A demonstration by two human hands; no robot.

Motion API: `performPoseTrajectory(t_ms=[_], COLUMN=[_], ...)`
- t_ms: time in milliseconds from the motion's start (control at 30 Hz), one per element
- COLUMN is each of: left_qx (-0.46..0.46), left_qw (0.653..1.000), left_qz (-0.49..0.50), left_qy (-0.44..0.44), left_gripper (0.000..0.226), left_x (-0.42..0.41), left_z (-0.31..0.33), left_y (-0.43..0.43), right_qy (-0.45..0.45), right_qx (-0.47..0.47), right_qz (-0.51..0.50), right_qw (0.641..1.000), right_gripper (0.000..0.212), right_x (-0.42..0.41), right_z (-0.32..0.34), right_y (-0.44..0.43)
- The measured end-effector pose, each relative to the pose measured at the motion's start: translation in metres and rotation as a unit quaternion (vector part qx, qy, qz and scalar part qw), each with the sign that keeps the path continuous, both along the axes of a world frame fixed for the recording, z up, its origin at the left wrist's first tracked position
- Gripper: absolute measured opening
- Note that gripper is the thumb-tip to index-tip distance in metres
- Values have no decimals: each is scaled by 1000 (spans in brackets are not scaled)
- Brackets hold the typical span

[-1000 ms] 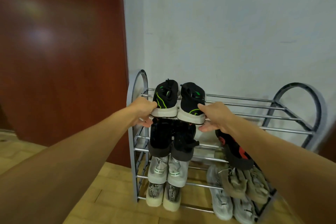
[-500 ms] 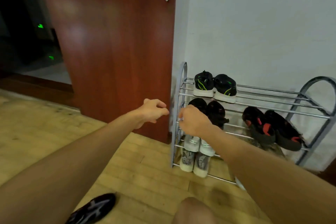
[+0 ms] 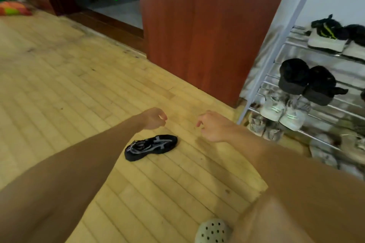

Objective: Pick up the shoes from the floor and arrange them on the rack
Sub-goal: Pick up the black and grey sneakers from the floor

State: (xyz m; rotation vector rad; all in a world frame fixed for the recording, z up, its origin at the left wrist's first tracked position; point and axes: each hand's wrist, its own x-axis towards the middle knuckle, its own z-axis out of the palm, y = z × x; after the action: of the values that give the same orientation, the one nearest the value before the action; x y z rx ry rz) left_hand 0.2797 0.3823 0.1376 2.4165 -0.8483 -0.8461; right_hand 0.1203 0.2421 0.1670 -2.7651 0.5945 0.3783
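The black sneaker (image 3: 151, 147) lies on the wooden floor (image 3: 59, 85), left of the shoe rack (image 3: 279, 45) and just below both hands. The left hand (image 3: 153, 118) and right hand (image 3: 212, 125) are loosely curled, holding nothing. A hasty grab could fumble it — and its mate is out of view. Half a second ago the hands were at the rack's left end; now they hang over the floor.

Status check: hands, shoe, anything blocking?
Left hand and right hand empty, fingers loosely curled. Black shoe on the wood floor close by the hands, untouched. Rack to the right, partly filled. Nothing between hands and shoe.
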Motion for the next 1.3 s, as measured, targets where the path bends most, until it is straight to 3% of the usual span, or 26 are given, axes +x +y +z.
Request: performPoseTrajectory(t_ms=[267, 400, 600, 700, 767, 867, 1067, 1167, 1300], left_qx=[85, 156, 185, 271, 280, 241, 100, 48, 25], left_qw=[993, 986, 971, 951, 944, 956, 942, 915, 892], left_qz=[85, 44, -36, 40, 74, 142, 282, 360, 404], left_qy=[-13, -27, -149, -144, -156, -92, 155, 176, 198], left_gripper=[36, 34, 58, 63, 60, 64, 58, 40, 33], left_x=[42, 60, 94, 93, 84, 59, -2, -23, -38], left_z=[-136, -197, -255, -280, -290, -291, -285, -284, -282], left_y=[22, 13, -2, 3, 1, -2, -4, -12, -14], right_qy=[9, 36, 53, 68, 91, 106, 128, 115, 110], right_qx=[114, 164, 234, 265, 282, 317, 330, 312, 308], right_qz=[1, -26, -87, -119, -127, -157, -167, -151, -154], right_qw=[993, 985, 967, 954, 947, 929, 920, 931, 932], right_gripper=[35, 37, 34, 33, 35, 36, 38, 40, 40], right_x=[25, 30, 5, -12, -21, -31, -48, -51, -56], right_z=[-97, -150, -225, -257, -273, -286, -280, -269, -247], right_y=[13, -2, -26, -26, -21, -14, -4, -8, -15])
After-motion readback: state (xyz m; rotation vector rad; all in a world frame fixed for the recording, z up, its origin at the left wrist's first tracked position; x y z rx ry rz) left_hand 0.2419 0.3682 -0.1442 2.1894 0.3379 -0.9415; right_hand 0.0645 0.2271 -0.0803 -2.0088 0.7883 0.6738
